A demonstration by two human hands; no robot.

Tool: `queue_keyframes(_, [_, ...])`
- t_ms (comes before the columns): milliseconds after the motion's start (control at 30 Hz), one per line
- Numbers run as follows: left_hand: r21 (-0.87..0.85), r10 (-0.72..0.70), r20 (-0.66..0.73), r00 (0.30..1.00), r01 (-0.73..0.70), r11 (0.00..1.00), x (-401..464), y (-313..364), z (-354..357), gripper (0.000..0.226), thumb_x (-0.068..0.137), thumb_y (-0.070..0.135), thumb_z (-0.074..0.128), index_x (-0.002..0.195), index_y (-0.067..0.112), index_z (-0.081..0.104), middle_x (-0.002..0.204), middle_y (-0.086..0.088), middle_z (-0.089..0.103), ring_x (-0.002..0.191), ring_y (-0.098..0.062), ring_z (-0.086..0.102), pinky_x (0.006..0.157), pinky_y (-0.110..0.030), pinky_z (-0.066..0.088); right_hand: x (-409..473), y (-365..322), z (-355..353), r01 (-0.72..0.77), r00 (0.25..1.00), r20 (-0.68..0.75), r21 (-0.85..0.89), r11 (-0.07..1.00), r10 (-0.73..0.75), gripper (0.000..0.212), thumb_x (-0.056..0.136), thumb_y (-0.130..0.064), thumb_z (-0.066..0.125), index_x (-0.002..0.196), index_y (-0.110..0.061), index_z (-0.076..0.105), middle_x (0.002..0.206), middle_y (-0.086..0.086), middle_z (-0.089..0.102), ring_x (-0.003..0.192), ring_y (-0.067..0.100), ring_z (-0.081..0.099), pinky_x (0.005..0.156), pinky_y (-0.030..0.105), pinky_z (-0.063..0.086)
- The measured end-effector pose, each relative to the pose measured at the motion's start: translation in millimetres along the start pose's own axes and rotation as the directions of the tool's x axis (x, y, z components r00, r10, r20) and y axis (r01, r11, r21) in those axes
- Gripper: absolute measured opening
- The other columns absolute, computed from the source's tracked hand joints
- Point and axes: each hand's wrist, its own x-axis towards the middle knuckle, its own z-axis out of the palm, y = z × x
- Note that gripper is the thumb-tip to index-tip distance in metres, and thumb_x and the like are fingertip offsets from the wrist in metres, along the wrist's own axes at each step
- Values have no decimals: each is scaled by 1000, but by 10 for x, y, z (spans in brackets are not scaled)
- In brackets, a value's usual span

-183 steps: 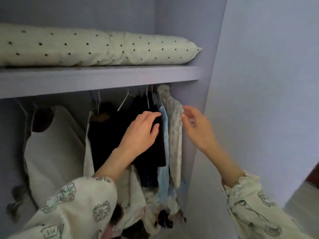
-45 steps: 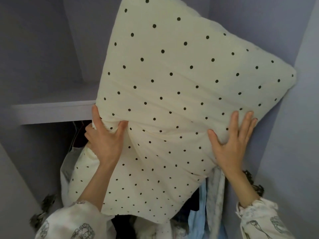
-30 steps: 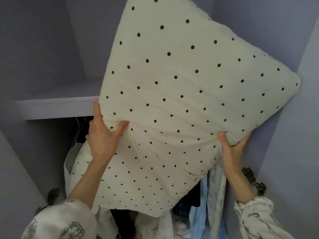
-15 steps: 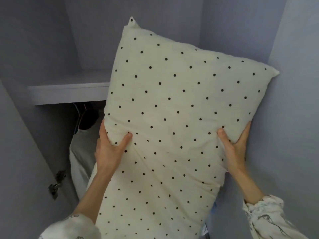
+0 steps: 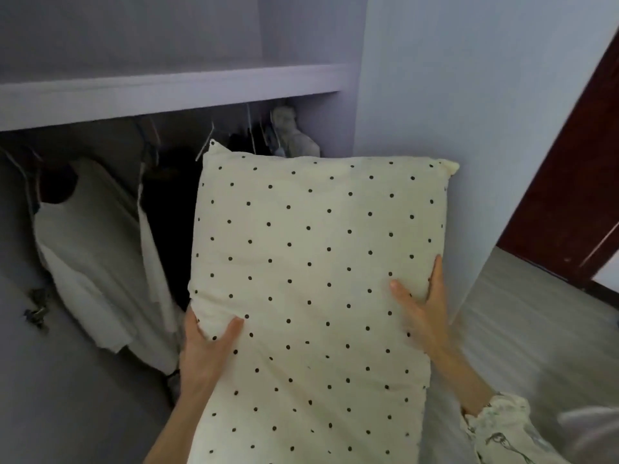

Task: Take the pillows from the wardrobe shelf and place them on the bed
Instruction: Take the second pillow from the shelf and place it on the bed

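A cream pillow with black dots [image 5: 318,279] stands upright in front of me, below the level of the wardrobe shelf [image 5: 167,92]. My left hand [image 5: 207,349] pinches its left edge, thumb on the front. My right hand [image 5: 422,309] grips its right edge with the thumb pressed into the fabric. The visible part of the shelf carries nothing. The bed is out of view.
Under the shelf hang clothes: a white garment [image 5: 90,262] at left and dark ones behind the pillow. A wardrobe side panel [image 5: 452,95] rises at right. Grey floor [image 5: 522,329] and a dark brown door [image 5: 569,182] lie further right. A door hinge [image 5: 35,313] sits at left.
The pillow has come down from above the shelf to chest height, both hands still gripping its edges. My view has swung right, showing floor and a door.
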Motion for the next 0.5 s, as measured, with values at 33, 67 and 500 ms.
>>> queue_keyframes(33, [8, -7, 36, 999, 6, 1000, -115, -26, 39, 90, 62, 56, 69, 137, 43, 22, 134, 2, 49, 118, -31, 48, 97, -49, 40, -139, 45, -131, -17, 1000, -20, -23, 1000, 16, 114, 54, -71, 70, 144, -45, 5, 145, -13, 31, 130, 11, 36, 106, 47, 35])
queue_keyframes(67, [16, -22, 73, 997, 21, 1000, -225, -47, 82, 92, 58, 60, 66, 136, 43, 22, 133, 2, 50, 117, -31, 49, 97, -50, 41, -277, 96, -267, -30, 999, -46, -45, 999, 28, 113, 54, -72, 70, 143, -47, 5, 145, -14, 31, 130, 11, 35, 106, 48, 36])
queue_keyframes(500, [197, 12, 413, 911, -102, 975, -1662, -41, 1229, 96, 57, 69, 60, 138, 39, 20, 127, -4, 54, 112, -34, 53, 96, -54, 42, -1480, 753, -2208, -315, 884, -406, -149, 937, 233, 104, 62, -59, 73, 144, -33, 15, 134, 9, 42, 119, 29, 46, 97, 56, 42])
